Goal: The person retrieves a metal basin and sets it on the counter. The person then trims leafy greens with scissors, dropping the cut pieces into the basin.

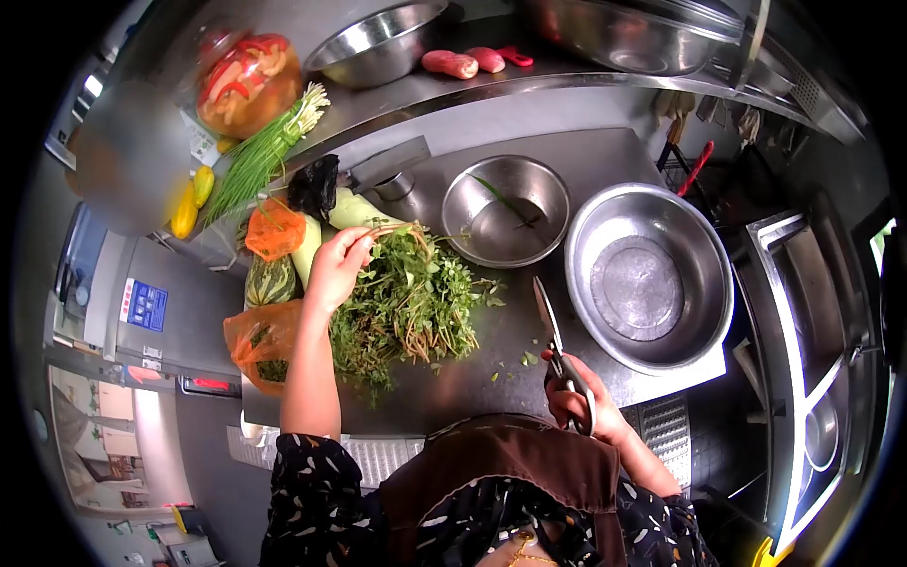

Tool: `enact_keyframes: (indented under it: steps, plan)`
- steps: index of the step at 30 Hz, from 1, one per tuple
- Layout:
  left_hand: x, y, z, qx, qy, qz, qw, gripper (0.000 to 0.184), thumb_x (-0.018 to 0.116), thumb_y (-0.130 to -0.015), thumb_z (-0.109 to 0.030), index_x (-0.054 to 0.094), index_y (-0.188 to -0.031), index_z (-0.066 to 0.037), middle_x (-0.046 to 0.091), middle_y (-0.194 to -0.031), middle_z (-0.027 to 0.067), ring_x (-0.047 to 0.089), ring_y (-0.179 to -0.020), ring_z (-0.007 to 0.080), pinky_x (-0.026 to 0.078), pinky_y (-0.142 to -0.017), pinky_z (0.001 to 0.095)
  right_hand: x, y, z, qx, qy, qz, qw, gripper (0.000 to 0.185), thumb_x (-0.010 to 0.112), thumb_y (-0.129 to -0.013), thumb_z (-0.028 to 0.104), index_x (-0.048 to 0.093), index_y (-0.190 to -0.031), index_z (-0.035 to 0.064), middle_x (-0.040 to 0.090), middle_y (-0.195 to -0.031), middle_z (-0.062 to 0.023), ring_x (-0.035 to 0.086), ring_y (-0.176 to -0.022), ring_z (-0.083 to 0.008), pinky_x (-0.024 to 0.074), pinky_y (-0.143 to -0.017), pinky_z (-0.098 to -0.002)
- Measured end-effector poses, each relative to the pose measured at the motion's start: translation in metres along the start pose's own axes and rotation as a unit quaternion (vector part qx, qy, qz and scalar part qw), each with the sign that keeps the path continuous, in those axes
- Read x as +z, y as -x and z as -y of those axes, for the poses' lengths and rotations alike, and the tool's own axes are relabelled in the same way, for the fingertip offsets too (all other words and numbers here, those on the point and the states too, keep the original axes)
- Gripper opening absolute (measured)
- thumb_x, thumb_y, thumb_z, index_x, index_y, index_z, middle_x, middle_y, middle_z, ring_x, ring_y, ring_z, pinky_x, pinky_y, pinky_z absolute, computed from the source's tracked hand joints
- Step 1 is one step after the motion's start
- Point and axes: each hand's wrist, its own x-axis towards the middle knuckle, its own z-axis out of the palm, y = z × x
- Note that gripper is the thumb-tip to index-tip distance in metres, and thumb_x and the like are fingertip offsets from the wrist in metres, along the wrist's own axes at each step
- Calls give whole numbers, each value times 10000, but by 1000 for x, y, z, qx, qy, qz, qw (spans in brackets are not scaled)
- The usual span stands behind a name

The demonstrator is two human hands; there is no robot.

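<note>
My left hand (340,263) pinches reddish-brown stems at the top of a heap of leafy greens (416,302) lying on the steel table (510,364). My right hand (588,392) grips a pair of scissors (550,321) by dark handles, blades pointing away from me and nearly together. The scissors are apart from the greens, to their right. Beyond the heap sits a steel bowl (505,213) with a long green leaf (496,194) and a dark scrap in it. A larger steel basin (652,274) stands to the right. Small leaf bits (529,359) lie near the scissors.
Left of the greens are orange mesh bags (276,230), a striped squash (271,282), pale long vegetables (351,210) and a black plastic bag (315,186). A cleaver (402,156) lies behind. The upper shelf holds green onions (269,151), a pickle jar (248,85) and steel bowls (378,42).
</note>
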Motion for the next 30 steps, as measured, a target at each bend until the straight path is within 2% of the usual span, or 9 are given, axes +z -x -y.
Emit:
enact_keyframes:
  steps: [2,7,10,14,17,18,20,26,30]
  plan:
    - [10,-1,-13,-18,121,6,993,194,515,-970,-131,606,-1079,3,533,-762,-26,478,-660,54,443,-637,214,2,1,10,-19,-27,36,999,623,627,-856,150,340,-1404,78,494,-802,-15,486,-596,-80,432,-541,-226]
    - [58,-14,-42,-7,378,48,925,199,521,-971,-161,588,-1100,-24,523,-748,-10,473,-662,86,454,-645,261,1,6,30,-66,-64,92,992,780,729,-811,313,300,-1418,77,467,-956,-24,485,-831,-115,447,-675,-261]
    - [103,-26,-59,4,479,114,870,202,521,-971,-175,589,-1112,-47,525,-752,-5,470,-658,93,456,-658,285,-5,14,31,-100,-63,80,990,789,720,-813,351,299,-1418,69,489,-948,-34,495,-809,-116,439,-682,-253]
    - [170,-36,-79,12,489,172,855,199,533,-967,-183,603,-1092,-45,521,-757,-6,464,-661,91,457,-656,278,-19,25,23,-126,-126,77,981,810,711,-821,356,275,-1439,65,516,-966,-50,524,-785,-131,435,-668,-255]
    - [209,-35,-96,-8,487,214,847,200,538,-965,-176,602,-1099,-42,527,-776,-8,460,-666,89,451,-653,255,-28,31,25,-150,-112,23,982,783,686,-846,351,269,-1441,60,547,-1024,-50,538,-771,-141,437,-663,-262]
    - [220,-36,-96,-1,480,229,847,218,532,-965,-177,598,-1133,-55,548,-793,-6,472,-687,95,466,-698,293,-34,33,24,-152,-113,2,982,773,678,-853,348,267,-1440,59,554,-1044,-48,542,-774,-143,441,-665,-266]
    - [239,-35,-95,16,466,252,848,220,530,-966,-178,598,-1133,-52,550,-798,-6,472,-691,91,466,-701,289,-43,36,23,-151,-139,-20,978,775,668,-863,369,252,-1447,74,558,-1052,-42,548,-786,-143,460,-664,-284]
    - [275,-24,-105,48,315,251,914,245,588,-943,-176,614,-1130,-20,587,-832,-37,507,-724,47,445,-668,204,-65,40,26,-137,-134,-80,978,719,631,-892,332,252,-1447,77,551,-1035,-45,550,-773,-141,459,-654,-283]
    - [283,-27,-108,96,236,300,919,235,585,-943,-167,619,-1120,-15,591,-837,-31,513,-729,46,448,-662,205,-75,34,26,-108,-150,-149,971,592,588,-916,304,321,-1388,67,536,-877,-31,545,-702,-136,454,-587,-279]
